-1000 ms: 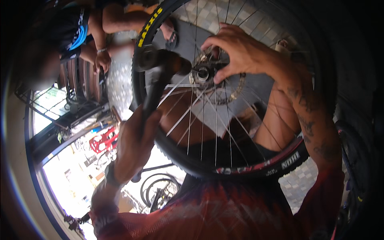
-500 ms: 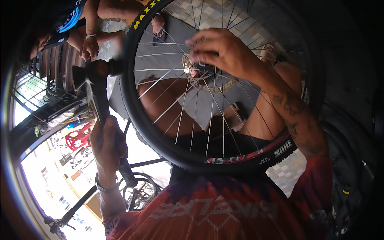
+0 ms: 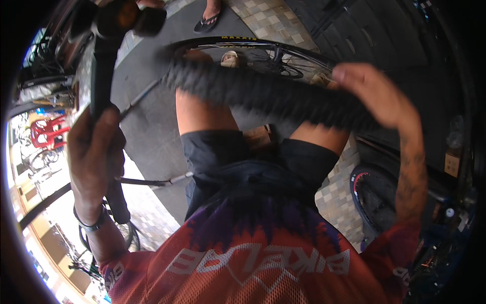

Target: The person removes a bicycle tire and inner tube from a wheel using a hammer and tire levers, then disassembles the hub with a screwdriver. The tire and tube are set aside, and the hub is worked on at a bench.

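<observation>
A bicycle wheel with a knobby black tyre is tilted over my thighs, its tread facing me and its spokes seen nearly edge-on behind. My right hand is at the wheel's right side, fingers bent over the tyre and rim; motion blurs the fingertips. In my left hand is a hammer with a dark handle, held upright. Its thick dark head is at the upper left, away from the tyre. My left fingers wrap round the handle.
A person's foot in a flip-flop stands on the dark mat beyond the wheel. Another tyred wheel lies at my right. A small brown block sits between my legs. A red chair and bicycles are at the left.
The wheel has tipped from facing me to nearly edge-on. My right hand has moved from its hub to its right side. My left hand has shifted left and the hammer's head has risen.
</observation>
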`<move>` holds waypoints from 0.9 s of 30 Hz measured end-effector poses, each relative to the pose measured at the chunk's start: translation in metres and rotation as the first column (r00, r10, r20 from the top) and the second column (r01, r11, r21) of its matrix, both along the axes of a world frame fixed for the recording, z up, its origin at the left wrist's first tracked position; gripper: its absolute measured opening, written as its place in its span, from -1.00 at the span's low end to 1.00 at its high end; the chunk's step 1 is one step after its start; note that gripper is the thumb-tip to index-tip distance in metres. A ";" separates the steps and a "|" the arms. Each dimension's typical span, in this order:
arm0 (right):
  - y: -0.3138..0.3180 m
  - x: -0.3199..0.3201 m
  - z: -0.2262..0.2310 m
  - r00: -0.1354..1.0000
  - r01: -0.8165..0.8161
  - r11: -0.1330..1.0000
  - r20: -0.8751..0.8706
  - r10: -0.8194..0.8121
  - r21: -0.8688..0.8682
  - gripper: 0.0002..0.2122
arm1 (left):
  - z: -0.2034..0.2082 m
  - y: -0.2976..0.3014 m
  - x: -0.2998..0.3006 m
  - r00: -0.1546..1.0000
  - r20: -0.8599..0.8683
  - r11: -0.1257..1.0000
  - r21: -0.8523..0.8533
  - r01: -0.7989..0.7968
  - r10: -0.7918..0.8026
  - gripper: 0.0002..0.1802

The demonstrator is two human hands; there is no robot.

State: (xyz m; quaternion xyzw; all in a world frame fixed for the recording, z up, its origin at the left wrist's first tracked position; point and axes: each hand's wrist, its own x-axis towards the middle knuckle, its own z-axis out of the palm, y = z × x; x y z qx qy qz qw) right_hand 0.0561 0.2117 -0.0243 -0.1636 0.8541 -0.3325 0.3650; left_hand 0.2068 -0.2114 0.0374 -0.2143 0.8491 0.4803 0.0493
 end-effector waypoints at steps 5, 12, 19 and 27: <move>-0.014 -0.098 0.015 0.998 -0.028 0.991 0.052 0.035 -0.128 -0.62 | -0.014 -0.039 0.047 0.998 -0.057 0.997 0.070 -0.027 0.031 -0.62; -0.035 -0.127 0.033 0.987 -0.072 0.980 0.129 0.097 -0.184 -0.61 | -0.046 -0.069 0.119 0.977 0.066 0.976 0.070 -0.206 0.201 -0.58; -0.025 -0.132 0.040 0.994 -0.021 0.979 0.105 0.043 -0.201 -0.59 | -0.064 -0.080 0.129 0.973 0.035 0.970 0.071 -0.231 0.229 -0.57; -0.041 -0.113 0.050 0.988 0.083 0.966 0.149 -0.048 -0.244 -0.58 | -0.062 -0.086 0.087 0.987 0.029 0.981 0.112 -0.160 0.157 -0.61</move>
